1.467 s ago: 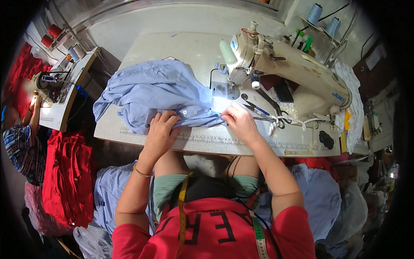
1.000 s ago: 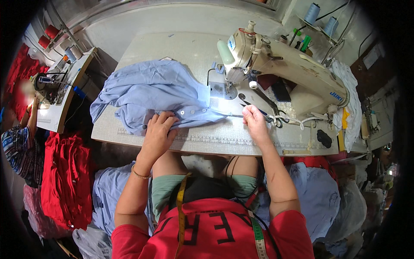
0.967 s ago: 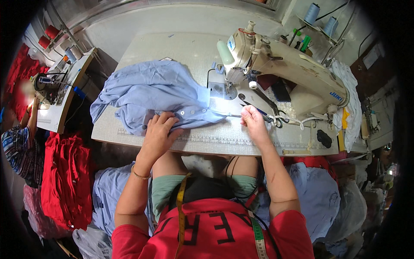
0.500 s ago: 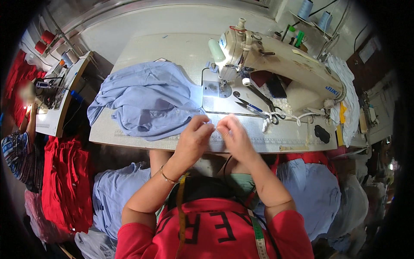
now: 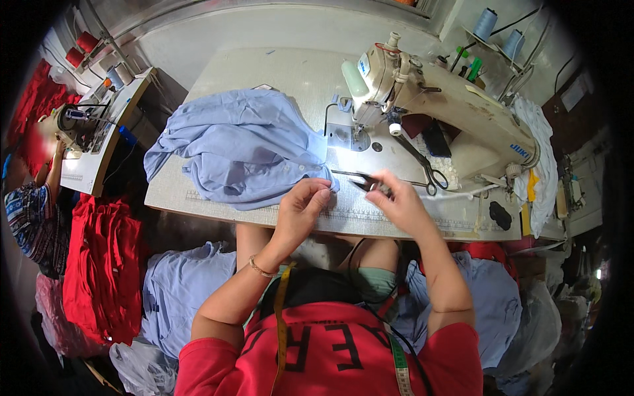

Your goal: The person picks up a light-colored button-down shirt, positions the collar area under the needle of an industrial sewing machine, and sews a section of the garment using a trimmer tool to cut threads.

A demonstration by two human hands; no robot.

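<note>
On the sewing table a light blue shirt (image 5: 234,145) lies bunched, its right part reaching toward the sewing machine's needle plate. At its front right corner my left hand (image 5: 302,203) is closed, thumb against fingers, pinching the shirt's edge. Any thread between those fingertips is too small to make out. My right hand (image 5: 401,203) is wrapped round a small pair of scissors (image 5: 360,179). The blades point left, just beside the shirt's corner and a little apart from my left fingertips. Part of the scissors' handles is hidden by my fingers.
The sewing machine (image 5: 456,105) stands at the back right. Larger black shears (image 5: 422,165) lie beneath its arm. A dark flat piece (image 5: 500,215) rests at the table's right end. Red garments (image 5: 102,270) and blue garments (image 5: 188,297) hang below the table. Another person works at the far left.
My right hand has left my left hand's fingertips, picked the small scissors up from the table and brought them to the shirt's corner. My left hand stays near that corner. The view has shifted slightly.
</note>
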